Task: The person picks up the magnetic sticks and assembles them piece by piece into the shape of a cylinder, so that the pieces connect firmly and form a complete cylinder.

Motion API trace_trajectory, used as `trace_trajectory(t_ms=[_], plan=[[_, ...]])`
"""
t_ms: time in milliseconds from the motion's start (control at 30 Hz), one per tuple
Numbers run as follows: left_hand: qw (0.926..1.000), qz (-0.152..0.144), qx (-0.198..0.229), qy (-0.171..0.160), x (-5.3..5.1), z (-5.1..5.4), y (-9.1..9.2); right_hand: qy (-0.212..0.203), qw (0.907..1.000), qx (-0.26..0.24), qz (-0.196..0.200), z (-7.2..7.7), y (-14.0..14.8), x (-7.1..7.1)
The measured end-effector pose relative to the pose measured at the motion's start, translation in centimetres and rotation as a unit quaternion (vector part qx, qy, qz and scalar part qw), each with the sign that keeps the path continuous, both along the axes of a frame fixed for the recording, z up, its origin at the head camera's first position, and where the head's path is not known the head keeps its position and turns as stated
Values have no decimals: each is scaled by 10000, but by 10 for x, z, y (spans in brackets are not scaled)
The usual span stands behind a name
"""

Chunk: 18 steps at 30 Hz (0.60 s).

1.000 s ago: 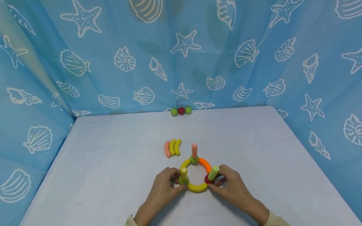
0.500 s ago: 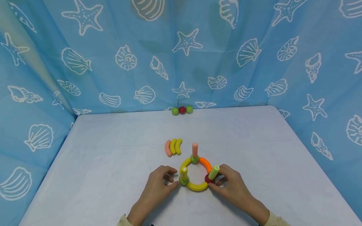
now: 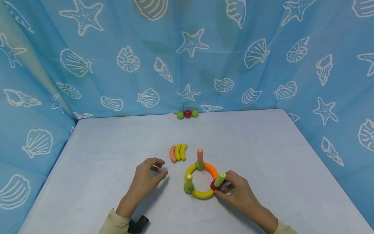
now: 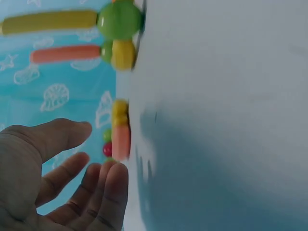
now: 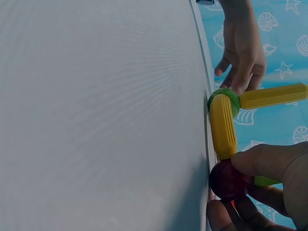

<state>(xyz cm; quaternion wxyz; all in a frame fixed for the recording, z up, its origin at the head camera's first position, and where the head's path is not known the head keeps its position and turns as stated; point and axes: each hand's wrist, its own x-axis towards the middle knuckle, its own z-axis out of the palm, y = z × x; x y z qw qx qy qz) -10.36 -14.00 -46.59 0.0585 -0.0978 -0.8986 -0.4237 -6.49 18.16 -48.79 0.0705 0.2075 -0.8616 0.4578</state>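
I see the right hand (image 3: 239,193) pinching the red ball (image 3: 214,186): in the right wrist view its thumb presses on one side, fingers on the other. The left hand (image 3: 143,180) holds nothing, fingers loosely bent, a wide gap between thumb and fingertips. It hangs over the table (image 3: 117,139), apart from the ring and near the pink curved piece (image 3: 172,154).

The ring (image 3: 207,194) lies just left of the right hand: orange curve (image 3: 211,171), yellow curves, two green balls and that red one. The pink stick (image 3: 200,155) and yellow stick (image 3: 189,180) stand upright on the green balls; the lime stick (image 3: 220,179) slants out from the red one. Can't tell how deep it's seated — fingers cover the joint.

Risks, my read: only the right hand braces the ring, so a twist or lift at the red ball could work the orange curve or the front yellow curve (image 5: 223,127) out of its joint. Pushing the slanted stick sideways could lever the ball over. If the left hand swept low toward the ring, it could clip the yellow stick.

The pink curved piece and two yellow curved pieces (image 3: 180,152) lie side by side, close enough that grabbing one may drag its neighbour. The three balls (image 3: 187,113) at the far edge could roll if the table gets bumped.
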Motion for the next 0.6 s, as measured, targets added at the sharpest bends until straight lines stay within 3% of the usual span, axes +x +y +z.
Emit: trace_trajectory(t_ms=[267, 600], plan=[[9997, -9, -164, 198, -30, 2, -13, -5, 10000, 6, -51, 1, -1, 1], [9980, -18, -479, 409, -70, 7, -15, 47, 10000, 16, -56, 2, -1, 2]])
